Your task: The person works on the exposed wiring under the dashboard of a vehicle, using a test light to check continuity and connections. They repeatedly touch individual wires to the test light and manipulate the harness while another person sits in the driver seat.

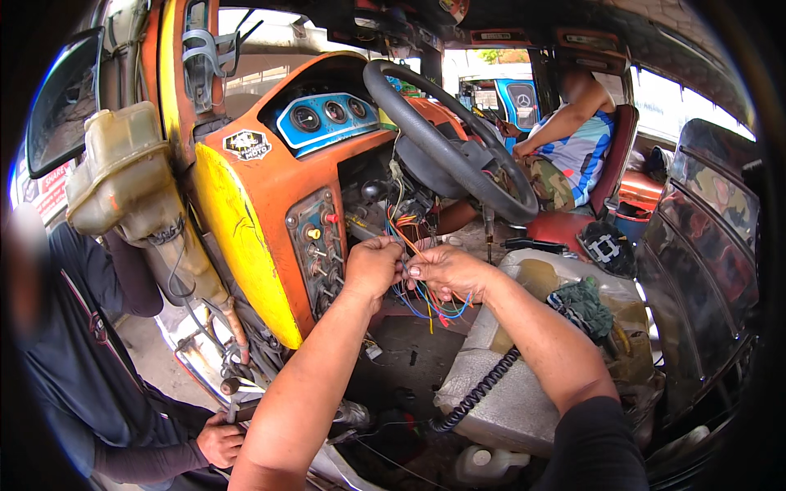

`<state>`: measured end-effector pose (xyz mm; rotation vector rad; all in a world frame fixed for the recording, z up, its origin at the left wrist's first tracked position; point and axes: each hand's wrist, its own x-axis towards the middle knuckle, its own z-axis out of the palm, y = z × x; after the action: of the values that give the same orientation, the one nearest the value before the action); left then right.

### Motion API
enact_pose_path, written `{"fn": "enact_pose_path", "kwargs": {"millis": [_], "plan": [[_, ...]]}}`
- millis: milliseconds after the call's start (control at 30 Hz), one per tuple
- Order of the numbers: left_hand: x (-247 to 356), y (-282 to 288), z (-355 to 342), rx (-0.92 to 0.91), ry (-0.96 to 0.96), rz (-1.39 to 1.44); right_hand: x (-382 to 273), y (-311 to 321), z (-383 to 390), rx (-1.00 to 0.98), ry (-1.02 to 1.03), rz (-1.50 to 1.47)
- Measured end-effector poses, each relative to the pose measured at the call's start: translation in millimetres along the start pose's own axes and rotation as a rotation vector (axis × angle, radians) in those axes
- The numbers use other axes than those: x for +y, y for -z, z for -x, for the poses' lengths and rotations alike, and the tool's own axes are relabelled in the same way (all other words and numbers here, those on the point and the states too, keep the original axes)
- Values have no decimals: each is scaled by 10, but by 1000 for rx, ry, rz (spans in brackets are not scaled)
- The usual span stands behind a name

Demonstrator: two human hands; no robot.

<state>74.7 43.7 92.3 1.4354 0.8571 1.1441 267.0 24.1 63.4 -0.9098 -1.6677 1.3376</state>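
Below the steering wheel [377, 86], my left hand [374, 268] and my right hand [446, 271] are close together with fingers pinched on thin electrical wires. The loose wires [434, 304] are red, blue, yellow and green, and their ends fan out beneath my fingers. More wires [403, 225], several of them orange, run up from my hands toward the steering column. My fingers cover the exact spot they grip. Left of my left hand is a worn switch panel [318, 250] with toggles and a red and a yellow knob.
A gauge cluster [321, 121] tops the orange dashboard. At right, a green cloth [583, 307] lies on a silver-covered box [491, 380], with a black coiled cord [479, 393] alongside. One person [583, 164] sits beyond the wheel; another person's hand [219, 440] is at lower left.
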Motion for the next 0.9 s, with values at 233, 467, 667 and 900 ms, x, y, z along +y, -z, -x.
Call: {"fn": "enact_pose_path", "kwargs": {"millis": [233,467,667,900], "plan": [[47,66,62,110,-86,-254,-129,-64,88,83,11,-42],[-83,206,306,203,-324,-273,179,235,-149,287,90,301],[-153,233,491,231,-416,-568,303,285,-251,352,262,563],[-80,234,448,17,84,19,-128,67,48,159,64,73]]}}
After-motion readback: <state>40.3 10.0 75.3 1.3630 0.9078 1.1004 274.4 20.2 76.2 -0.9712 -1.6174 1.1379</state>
